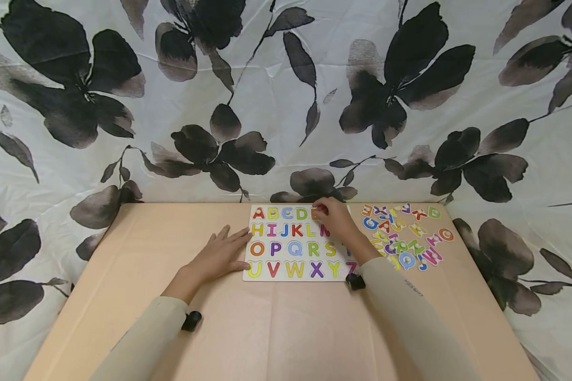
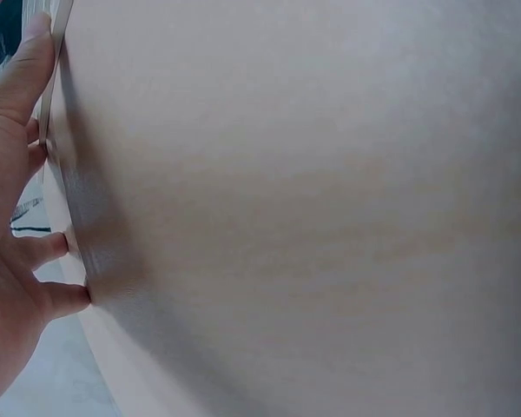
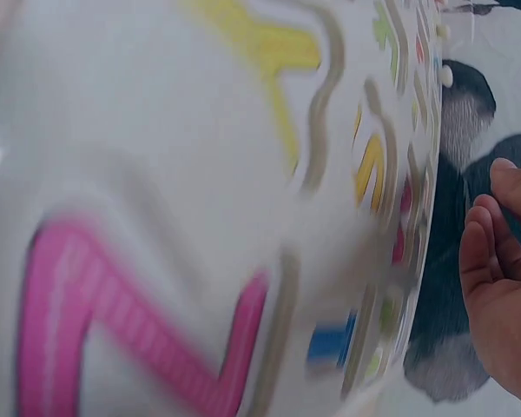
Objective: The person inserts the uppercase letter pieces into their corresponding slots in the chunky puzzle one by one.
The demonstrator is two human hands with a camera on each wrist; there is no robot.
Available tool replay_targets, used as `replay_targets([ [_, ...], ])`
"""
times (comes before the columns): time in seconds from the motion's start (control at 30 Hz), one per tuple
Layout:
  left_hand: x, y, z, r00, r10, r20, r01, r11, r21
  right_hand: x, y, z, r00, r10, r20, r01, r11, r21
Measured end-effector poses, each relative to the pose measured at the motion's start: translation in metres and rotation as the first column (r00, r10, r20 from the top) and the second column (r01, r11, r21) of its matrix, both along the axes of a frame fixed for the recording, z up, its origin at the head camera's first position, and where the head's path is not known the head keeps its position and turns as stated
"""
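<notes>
A white alphabet board (image 1: 286, 272) with rows of coloured letters lies at the table's far edge. Fingers spread, my left hand (image 1: 221, 254) touches its left edge, the thumb at the lower corner by the yellow U (image 1: 255, 269). In the left wrist view, the left thumb (image 2: 30, 65) and fingertips meet the board's thin edge. My right hand (image 1: 336, 217) is over the top row, fingertips bunched at the E, just right of the green D (image 1: 302, 213). The right wrist view shows the right hand's (image 3: 508, 252) thumb and fingers curled close together; I cannot tell whether they pinch a piece.
A pile of loose coloured letter pieces (image 1: 407, 260) lies right of the board, beside my right forearm. White knobs (image 3: 447, 76) stand up along the board's far side. Flowered cloth (image 1: 286, 174) hangs behind the tan table (image 1: 286, 328).
</notes>
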State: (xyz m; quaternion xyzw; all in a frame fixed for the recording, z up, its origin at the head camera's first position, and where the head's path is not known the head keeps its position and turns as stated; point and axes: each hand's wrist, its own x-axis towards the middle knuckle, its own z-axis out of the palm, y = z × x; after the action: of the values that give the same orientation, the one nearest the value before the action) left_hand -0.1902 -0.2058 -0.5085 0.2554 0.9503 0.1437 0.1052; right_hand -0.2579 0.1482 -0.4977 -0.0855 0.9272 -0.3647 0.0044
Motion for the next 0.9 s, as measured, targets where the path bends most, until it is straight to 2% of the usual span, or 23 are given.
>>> replay_targets([
  [0.33, 0.002, -0.001, 0.000, 1.000, -0.007, -0.005, 0.007, 1.000, -0.003, 0.018, 0.050, 0.004, 0.995, -0.072, 0.068, 0.071, 0.997, 0.013],
  [0.63, 0.004, -0.003, -0.001, 1.000, -0.001, 0.003, 0.001, 1.000, -0.002, 0.031, 0.112, 0.011, 0.996, -0.092, -0.018, 0.094, 0.990, 0.110],
  [0.9, 0.002, -0.001, -0.001, 1.000, -0.004, -0.016, 0.004, 1.000, 0.014, 0.037, 0.179, 0.017, 0.978, -0.206, 0.043, 0.198, 0.969, 0.145],
])
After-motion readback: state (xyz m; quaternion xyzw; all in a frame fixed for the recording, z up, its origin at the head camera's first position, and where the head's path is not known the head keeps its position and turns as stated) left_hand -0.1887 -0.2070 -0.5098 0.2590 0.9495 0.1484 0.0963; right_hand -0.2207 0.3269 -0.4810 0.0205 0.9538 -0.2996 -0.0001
